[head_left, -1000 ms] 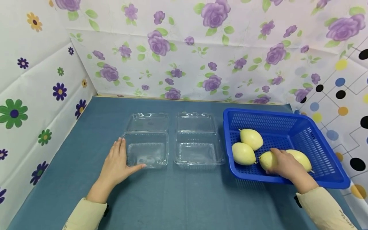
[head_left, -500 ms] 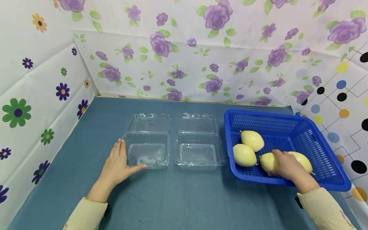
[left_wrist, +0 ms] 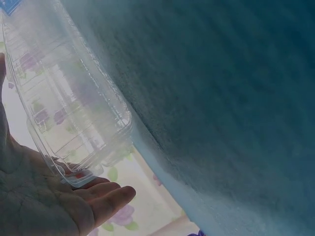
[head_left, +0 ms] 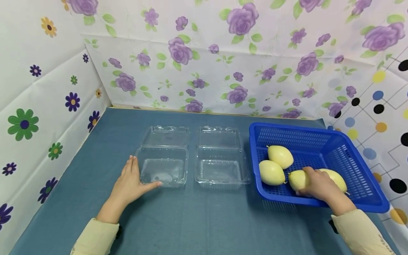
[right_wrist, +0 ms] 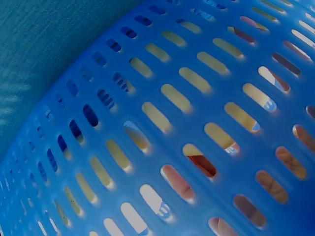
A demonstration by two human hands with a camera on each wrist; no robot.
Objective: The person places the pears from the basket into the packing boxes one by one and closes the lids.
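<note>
My left hand (head_left: 129, 182) lies along the left side of a clear plastic clamshell box (head_left: 164, 153), fingers straight and thumb stretched across its front corner. In the left wrist view the palm (left_wrist: 44, 196) faces the box (left_wrist: 74, 93), with fingers beside its corner. My right hand (head_left: 318, 182) is inside the blue basket (head_left: 296, 126), fingers curled over a pale yellow melon (head_left: 296, 179). Beside that hand lies another melon (head_left: 335, 179), partly covered by it. Through the slots of the basket wall (right_wrist: 167, 145), the right wrist view gives only bits of hand and yellow fruit.
A second clear clamshell box (head_left: 220, 156) stands lid-back between the first box and the basket. Two more melons, one behind (head_left: 280, 157) and one in front (head_left: 272, 172), lie at the basket's left end. A blue-green cloth (head_left: 191, 226) covers the table; flowered sheets (head_left: 204, 63) line the walls.
The head view has shifted slightly. Both hands, the boxes and the melons keep the same places relative to each other.
</note>
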